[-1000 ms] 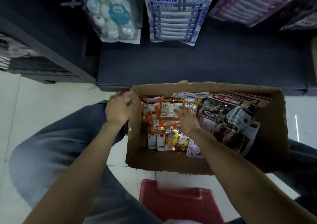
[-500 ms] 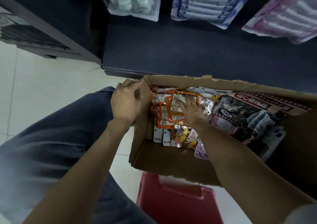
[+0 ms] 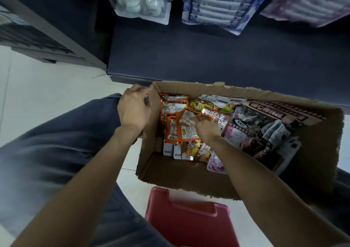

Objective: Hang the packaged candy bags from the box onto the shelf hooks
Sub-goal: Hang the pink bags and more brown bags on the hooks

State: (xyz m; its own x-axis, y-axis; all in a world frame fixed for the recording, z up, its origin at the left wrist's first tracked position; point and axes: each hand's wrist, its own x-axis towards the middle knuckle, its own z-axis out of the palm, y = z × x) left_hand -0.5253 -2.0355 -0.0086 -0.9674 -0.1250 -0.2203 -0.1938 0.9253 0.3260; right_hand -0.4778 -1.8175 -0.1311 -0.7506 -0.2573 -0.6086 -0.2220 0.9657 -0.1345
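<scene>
An open cardboard box (image 3: pixel 176 178) sits on the floor, filled with candy bags. Orange-edged bags (image 3: pixel 171 129) lie stacked at its left side, larger dark and pink bags (image 3: pixel 259 131) at its right. My left hand (image 3: pixel 135 110) grips the box's upper left corner, fingers curled over the rim. My right hand (image 3: pixel 205 126) is down inside the box on the orange bags, and its fingers pinch a clear-fronted candy bag (image 3: pixel 187 119) lifted a little off the stack.
A dark shelf base (image 3: pixel 208 61) runs behind the box. Hung bags dangle above it: white (image 3: pixel 144 2), blue-white (image 3: pixel 217 6) and pink (image 3: pixel 306 2). A red stool (image 3: pixel 189 218) is below the box. My knee in grey trousers (image 3: pixel 56 142) is at the left.
My right hand has slid right and pulled one bag up off the orange stack. The view has shifted slightly; my left hand stays on the box corner.
</scene>
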